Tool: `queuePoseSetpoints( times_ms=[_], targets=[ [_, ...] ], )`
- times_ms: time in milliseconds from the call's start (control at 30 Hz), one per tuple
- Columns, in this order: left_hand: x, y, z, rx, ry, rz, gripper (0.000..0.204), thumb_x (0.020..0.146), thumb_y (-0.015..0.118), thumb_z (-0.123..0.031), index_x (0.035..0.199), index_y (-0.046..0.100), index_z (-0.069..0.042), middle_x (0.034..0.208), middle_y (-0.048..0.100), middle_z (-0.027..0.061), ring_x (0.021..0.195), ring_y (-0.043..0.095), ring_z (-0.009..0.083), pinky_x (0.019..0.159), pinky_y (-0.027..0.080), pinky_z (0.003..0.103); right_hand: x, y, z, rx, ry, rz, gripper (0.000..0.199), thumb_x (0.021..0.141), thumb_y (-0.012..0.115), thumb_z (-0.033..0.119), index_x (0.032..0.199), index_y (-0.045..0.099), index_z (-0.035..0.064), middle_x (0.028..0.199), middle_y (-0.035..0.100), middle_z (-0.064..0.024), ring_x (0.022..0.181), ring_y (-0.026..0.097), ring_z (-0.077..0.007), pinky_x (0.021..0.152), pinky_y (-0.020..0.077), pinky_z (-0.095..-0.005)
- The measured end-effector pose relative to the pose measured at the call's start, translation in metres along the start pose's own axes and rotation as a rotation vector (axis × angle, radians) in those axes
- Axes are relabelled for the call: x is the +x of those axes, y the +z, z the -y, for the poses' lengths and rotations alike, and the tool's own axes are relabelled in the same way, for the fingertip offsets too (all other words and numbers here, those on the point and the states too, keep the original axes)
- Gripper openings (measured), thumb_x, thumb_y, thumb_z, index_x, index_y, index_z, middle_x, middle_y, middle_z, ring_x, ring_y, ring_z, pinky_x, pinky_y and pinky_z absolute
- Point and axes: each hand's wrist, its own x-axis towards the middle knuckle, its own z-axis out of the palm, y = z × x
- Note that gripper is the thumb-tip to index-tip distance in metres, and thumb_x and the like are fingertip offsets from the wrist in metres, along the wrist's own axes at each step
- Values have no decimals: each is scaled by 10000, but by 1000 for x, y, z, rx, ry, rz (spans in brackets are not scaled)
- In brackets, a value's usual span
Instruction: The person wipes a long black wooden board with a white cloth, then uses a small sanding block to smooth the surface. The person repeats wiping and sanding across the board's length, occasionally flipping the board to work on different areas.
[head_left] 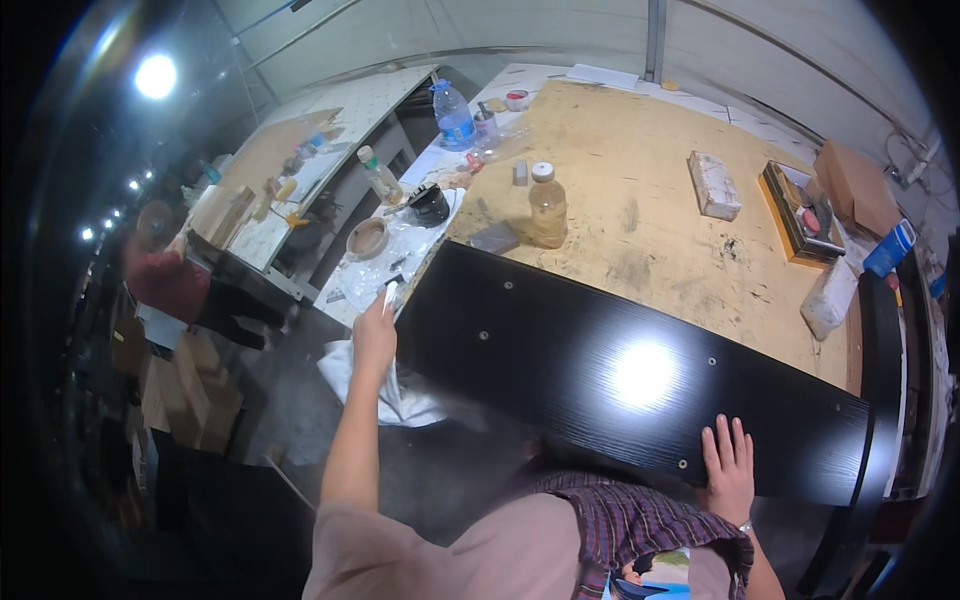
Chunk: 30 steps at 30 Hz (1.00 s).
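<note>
A long black wood-grain panel (560,340) with several small round metal fittings lies across the near side of the table, a lamp's glare on its surface. My right hand (730,462) rests flat on the panel near its right end, fingers stretched out. At the panel's left end, my left hand (375,335) is closed around a small white-handled tool with a dark tip (391,287); its exact kind does not show. Close beyond that tool are a tape roll (368,239) and a black pot (430,206). A white cloth (385,395) hangs below the left hand.
Beyond the panel stand a capped bottle of yellowish liquid (548,212) and a grey block (494,238). Farther off are a large plastic jug (453,118), a white block (713,186), a box of small items (800,218) and a blue can (888,250). A person (170,280) stands at another table.
</note>
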Motion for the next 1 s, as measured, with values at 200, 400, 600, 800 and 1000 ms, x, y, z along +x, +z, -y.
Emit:
queuePoseSetpoints(
  times_ms=[200, 400, 600, 800, 1000],
  targets=[
    [-34, 19, 0, -8, 425, 80, 388, 1001, 532, -108, 1379, 591, -43, 1432, 571, 177, 1373, 493, 344, 1156, 337, 515, 4, -5, 11, 7, 52, -9, 783, 680, 616, -42, 1447, 523, 79, 1578, 425, -174, 1482, 348, -414, 1209, 274, -561],
    [-45, 7, 7, 138, 593, 187, 444, 944, 602, -64, 1386, 600, -97, 1471, 563, 112, 1421, 467, 294, 1194, 248, 573, -2, 0, 6, -23, 55, -26, 780, 670, 618, -68, 1432, 534, 78, 1585, 420, -167, 1488, 341, -413, 1205, 285, -564],
    [9, 2, 3, 63, 567, 81, 319, 952, 552, -75, 1246, 674, -55, 1282, 679, 128, 1227, 623, 325, 1050, 432, 535, -1, -1, 15, -13, 77, -79, 717, 696, 592, -104, 1391, 581, 75, 1533, 493, -153, 1460, 397, -395, 1197, 309, -557],
    [34, -25, 34, -392, 130, -161, 246, 1026, 528, -142, 1095, 640, 66, 866, 685, 160, 759, 607, 201, 720, 481, 363, -3, 0, 19, 17, 107, -109, 699, 699, 579, -114, 1365, 623, 92, 1497, 542, -127, 1447, 428, -368, 1191, 322, -546],
    [-28, -29, -56, -596, 167, -74, 235, 1016, 562, -84, 1168, 651, 72, 945, 712, 101, 860, 622, 119, 792, 503, 309, 2, -13, 23, 86, 80, -105, 601, 732, 588, -75, 1311, 661, 69, 1456, 575, -153, 1403, 466, -418, 1148, 378, -550]
  ],
)
